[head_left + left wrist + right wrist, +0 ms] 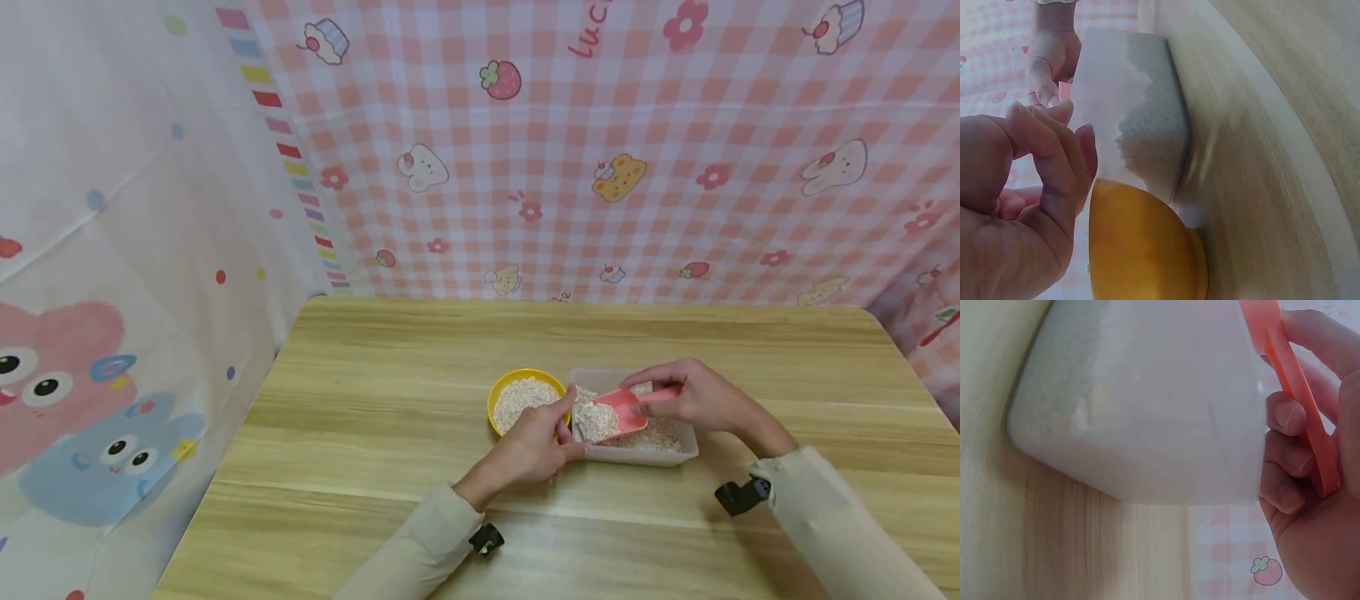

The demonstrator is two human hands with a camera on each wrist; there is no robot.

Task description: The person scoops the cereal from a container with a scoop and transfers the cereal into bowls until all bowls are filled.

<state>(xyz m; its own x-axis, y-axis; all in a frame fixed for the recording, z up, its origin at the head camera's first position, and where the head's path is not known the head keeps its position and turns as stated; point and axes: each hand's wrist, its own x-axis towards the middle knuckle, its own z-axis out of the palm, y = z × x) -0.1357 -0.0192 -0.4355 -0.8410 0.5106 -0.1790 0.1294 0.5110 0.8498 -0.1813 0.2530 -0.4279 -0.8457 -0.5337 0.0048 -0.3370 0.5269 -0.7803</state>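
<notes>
My right hand (693,396) grips the handle of a pink scoop (630,411), and in the right wrist view the fingers curl round this handle (1300,394). Pale, oat-like flakes (597,421) fill the scoop's front, over a translucent plastic box (678,457) with more flakes inside. A yellow bowl (492,392) of similar flakes stands left of the box. My left hand (528,446) is at the box's left end, beside the bowl. Its fingers (1054,144) look bent in the left wrist view, close to the box rim; whether they grasp it is unclear.
The bowl and box stand close together on a wood-grain table (360,433). Behind it hangs a pink checked cloth (465,167), with a white patterned cloth (187,250) at the left. Black wrist cameras are worn at both sleeves.
</notes>
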